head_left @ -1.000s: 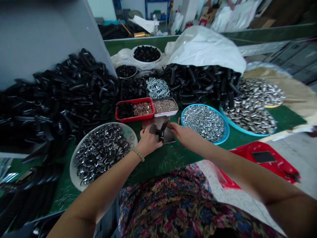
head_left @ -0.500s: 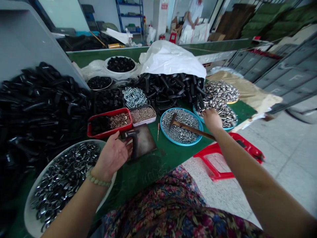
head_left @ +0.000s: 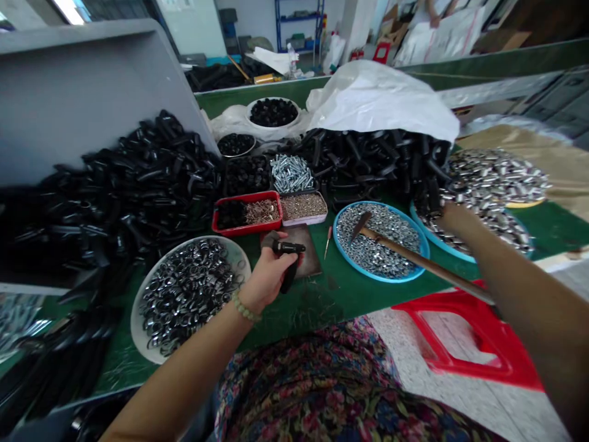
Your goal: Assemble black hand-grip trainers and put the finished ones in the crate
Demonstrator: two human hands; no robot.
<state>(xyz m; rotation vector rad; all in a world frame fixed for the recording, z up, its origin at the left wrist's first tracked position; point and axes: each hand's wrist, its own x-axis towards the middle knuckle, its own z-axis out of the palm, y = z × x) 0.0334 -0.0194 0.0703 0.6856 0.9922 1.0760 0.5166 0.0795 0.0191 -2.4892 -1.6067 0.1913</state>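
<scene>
Left heap: one large pile of black plastic handles (head_left: pixel 138 178) leaning against a grey panel (head_left: pixel 92 104).
Left hand (head_left: pixel 267 279): fingers (head_left: pixel 288 261) curled closed around one black handle (head_left: pixel 283 247), held just above a dark metal plate (head_left: pixel 306 242), with a beaded bracelet (head_left: pixel 243 307) on the wrist.
Front left: one round white tray (head_left: pixel 230 252) heaped with shiny rings (head_left: pixel 186 294).
Back middle: two white bowls of black parts (head_left: pixel 272 112), one red tray (head_left: pixel 271 199) and one silver tray of small pins (head_left: pixel 302 207), and one box of bolts (head_left: pixel 291 174).
Middle: one small screwdriver (head_left: pixel 327 241) lying on the green table mat (head_left: pixel 313 307), beside one blue tray of nuts (head_left: pixel 377 242).
Hammer (head_left: pixel 405 252): one, its head over the nuts, its wooden handle running down right, apart from the right hand.
Right hand (head_left: pixel 453 218): over a second blue tray of silver pieces (head_left: pixel 488 196); fingers blurred, so how far open they are and any hold cannot be told.
Room: one red stool (head_left: pixel 464 337) on a speckled floor (head_left: pixel 460 393); a blue shelf rack (head_left: pixel 299 27) far back.
</scene>
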